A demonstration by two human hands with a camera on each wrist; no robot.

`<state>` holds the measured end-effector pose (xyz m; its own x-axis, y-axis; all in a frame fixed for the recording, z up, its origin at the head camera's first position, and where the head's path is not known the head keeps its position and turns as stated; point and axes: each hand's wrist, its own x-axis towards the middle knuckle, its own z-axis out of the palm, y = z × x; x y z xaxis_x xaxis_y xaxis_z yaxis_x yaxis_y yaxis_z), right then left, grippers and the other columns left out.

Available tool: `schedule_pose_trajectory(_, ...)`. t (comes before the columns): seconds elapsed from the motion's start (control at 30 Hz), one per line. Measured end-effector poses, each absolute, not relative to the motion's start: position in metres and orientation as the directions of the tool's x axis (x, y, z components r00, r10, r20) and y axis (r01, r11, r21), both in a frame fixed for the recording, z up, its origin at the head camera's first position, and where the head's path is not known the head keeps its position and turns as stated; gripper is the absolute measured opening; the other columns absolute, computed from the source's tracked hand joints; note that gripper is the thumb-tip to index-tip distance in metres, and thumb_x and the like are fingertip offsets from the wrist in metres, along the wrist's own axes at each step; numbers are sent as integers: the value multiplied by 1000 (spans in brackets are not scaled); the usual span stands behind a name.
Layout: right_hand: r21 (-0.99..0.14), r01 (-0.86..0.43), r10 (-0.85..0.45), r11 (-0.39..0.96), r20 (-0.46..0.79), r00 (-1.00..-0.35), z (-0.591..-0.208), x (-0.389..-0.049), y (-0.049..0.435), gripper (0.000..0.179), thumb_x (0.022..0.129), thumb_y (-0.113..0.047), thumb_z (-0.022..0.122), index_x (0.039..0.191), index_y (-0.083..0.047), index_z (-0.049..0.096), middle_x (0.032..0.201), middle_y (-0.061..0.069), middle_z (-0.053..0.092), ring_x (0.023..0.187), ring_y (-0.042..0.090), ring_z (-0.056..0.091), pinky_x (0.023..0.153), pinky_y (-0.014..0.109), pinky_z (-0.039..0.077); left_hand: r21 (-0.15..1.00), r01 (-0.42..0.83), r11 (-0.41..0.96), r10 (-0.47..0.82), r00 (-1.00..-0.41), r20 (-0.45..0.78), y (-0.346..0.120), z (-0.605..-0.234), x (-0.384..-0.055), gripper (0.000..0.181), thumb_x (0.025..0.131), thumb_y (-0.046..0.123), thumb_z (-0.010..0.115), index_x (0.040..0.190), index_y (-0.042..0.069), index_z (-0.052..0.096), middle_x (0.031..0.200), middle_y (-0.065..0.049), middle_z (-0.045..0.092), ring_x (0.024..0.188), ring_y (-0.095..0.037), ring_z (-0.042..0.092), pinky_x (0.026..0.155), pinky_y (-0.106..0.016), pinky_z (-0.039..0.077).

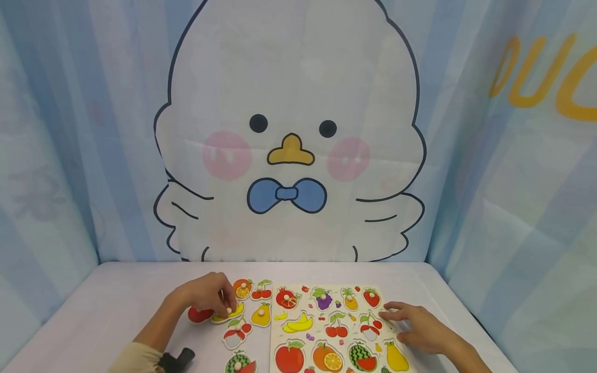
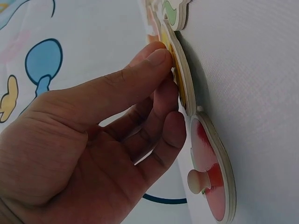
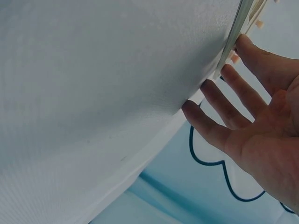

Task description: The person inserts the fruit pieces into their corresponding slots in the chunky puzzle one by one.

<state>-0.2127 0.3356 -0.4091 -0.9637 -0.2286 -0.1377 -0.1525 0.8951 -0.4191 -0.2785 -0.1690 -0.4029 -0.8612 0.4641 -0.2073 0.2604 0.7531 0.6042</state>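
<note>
My left hand (image 1: 210,290) pinches the knob of a yellow banana puzzle piece (image 1: 238,311) between thumb and fingertips. In the left wrist view the banana piece (image 2: 188,93) is seen edge-on, close to the tabletop; whether it touches the cloth I cannot tell. Just beside it sits a red apple piece (image 2: 210,172) with a wooden knob. My right hand (image 1: 422,326) has its fingers spread at the right edge of the wooden fruit puzzle board (image 1: 275,290). In the right wrist view its thumb touches the board's edge (image 3: 231,39), and other fingertips reach the table.
Loose knobbed pieces lie left of the board: an orange (image 1: 242,290), cherries (image 1: 262,294), a pear (image 1: 261,316), a lychee (image 1: 235,336) and a watermelon (image 1: 240,365). Knobs show on the board's top row, including the grapes (image 1: 323,303). A printed curtain (image 1: 298,233) hangs behind the white table.
</note>
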Motion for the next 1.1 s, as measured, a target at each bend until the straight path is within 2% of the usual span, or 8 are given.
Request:
schedule_pose_trajectory(0.63, -378, -197, -262, 905, -130, -956, -405, -213, 335, 53, 83, -2, 82, 133, -17, 73, 146, 11, 61, 131, 43, 56, 108, 68, 43, 608, 234, 759, 424, -886, -187, -163, -397, -274, 16, 81, 3, 87, 81, 16, 78, 82, 0, 67, 78, -19, 59, 72, -31, 57)
schedule_pose_trajectory(1.1, -374, -137, -203, 917, -141, -969, -406, -211, 331, 53, 81, -1, 84, 130, -19, 75, 145, 8, 62, 130, 40, 56, 108, 66, 44, 622, 330, 710, 530, -832, -164, -150, -395, -274, 17, 82, 4, 86, 80, 19, 79, 82, 4, 70, 78, -19, 60, 72, -30, 56)
